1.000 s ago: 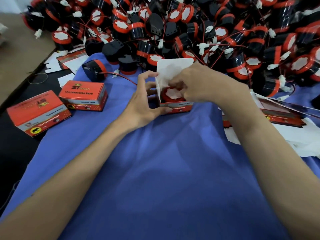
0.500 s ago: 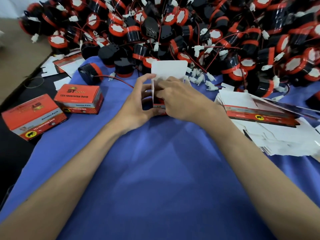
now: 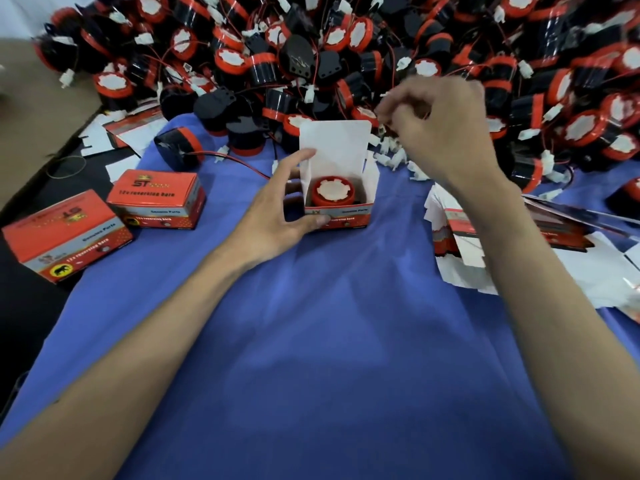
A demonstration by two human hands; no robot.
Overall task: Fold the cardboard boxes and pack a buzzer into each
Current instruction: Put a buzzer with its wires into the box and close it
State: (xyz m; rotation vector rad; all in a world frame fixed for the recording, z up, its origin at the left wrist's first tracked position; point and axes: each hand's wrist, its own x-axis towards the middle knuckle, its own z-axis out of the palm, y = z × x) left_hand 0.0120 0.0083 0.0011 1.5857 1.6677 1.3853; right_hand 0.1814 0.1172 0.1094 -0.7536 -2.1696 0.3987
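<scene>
Legibly, closed box (image 3: 156, 199) reads "ST", "12v reversing horn".

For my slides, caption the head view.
Left hand grips the open box holding a buzzer; right hand hovers over loose connectors.

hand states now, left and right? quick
Left hand: grips the open box, buzzer inside.
Right hand: fingers curled over the loose white connectors; cannot tell if it pinches one.

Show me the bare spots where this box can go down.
Bare blue cloth spreads between the forearms, nearer than the open box. A narrow strip lies between the closed boxes and left hand. Crowded: buzzer pile behind, flat cardboard at right.
</scene>
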